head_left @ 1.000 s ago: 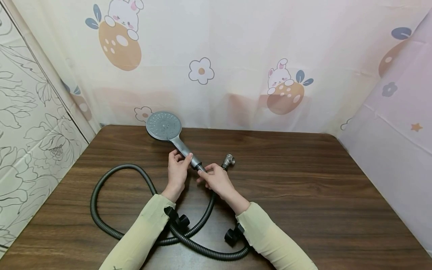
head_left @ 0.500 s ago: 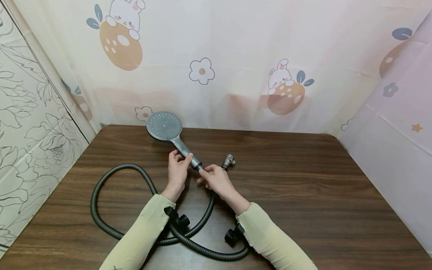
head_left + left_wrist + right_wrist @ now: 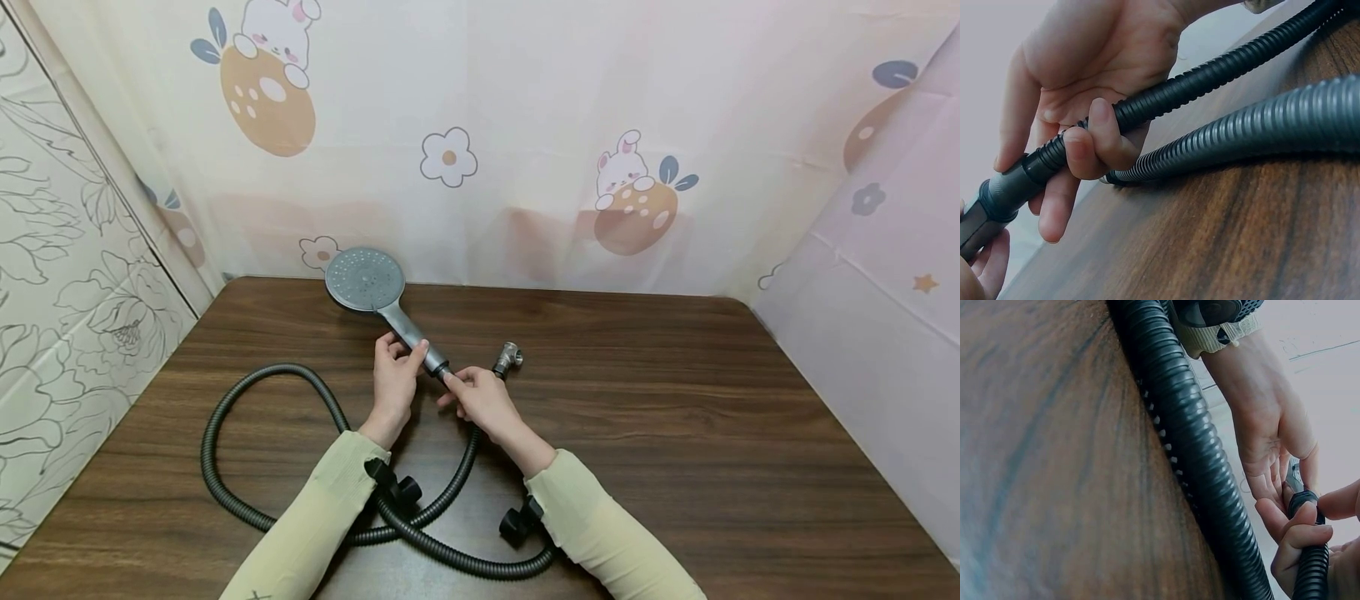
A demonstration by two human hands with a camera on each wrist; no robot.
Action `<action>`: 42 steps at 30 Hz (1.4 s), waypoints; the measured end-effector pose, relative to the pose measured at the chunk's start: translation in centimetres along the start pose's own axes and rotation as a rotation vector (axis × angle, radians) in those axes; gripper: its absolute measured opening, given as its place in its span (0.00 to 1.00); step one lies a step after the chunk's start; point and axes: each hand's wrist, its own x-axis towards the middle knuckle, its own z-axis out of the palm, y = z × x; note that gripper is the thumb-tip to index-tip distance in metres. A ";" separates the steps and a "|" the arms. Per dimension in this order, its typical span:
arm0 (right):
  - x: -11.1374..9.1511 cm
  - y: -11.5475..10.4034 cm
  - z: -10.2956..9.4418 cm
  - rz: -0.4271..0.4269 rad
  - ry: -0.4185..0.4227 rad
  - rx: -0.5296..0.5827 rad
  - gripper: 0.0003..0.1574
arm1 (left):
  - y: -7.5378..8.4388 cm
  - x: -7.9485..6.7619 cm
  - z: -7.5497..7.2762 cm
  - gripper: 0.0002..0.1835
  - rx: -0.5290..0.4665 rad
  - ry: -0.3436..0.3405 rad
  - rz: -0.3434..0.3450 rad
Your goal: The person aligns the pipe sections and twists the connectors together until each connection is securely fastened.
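A grey handheld shower head [image 3: 364,279] lies spray face up near the table's back edge in the head view. My left hand [image 3: 393,383] grips its handle [image 3: 408,329] between thumb and fingers. Just below, my right hand [image 3: 483,404] pinches the hose's end connector [image 3: 1013,187] where it meets the handle. In the left wrist view, the right fingers curl round the black ribbed hose [image 3: 1191,84] behind that connector. Whether the threads are engaged is hidden. A silver angled metal fitting [image 3: 509,357] lies beyond the right hand.
The hose loops left and crosses itself under the forearms on the brown wooden table [image 3: 675,433]. Black wrist cameras sit close above it. A printed curtain [image 3: 525,150] hangs behind the table's back edge, and a floral panel [image 3: 75,333] stands at the left.
The right thumb has shifted slightly along the connector toward the handle. The left hand, shower head and hose stay in place.
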 end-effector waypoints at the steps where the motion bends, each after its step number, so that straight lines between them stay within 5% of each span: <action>1: 0.0 0.0 0.0 0.002 0.000 0.002 0.19 | 0.0 0.0 0.0 0.29 0.002 0.001 0.000; 9: -0.1 0.2 -0.1 -0.015 -0.010 -0.004 0.25 | 0.1 0.0 0.0 0.29 0.002 0.001 -0.003; 42: -0.2 0.1 0.1 -0.042 -0.009 -0.024 0.19 | 0.0 0.0 -0.1 0.28 0.005 0.006 -0.004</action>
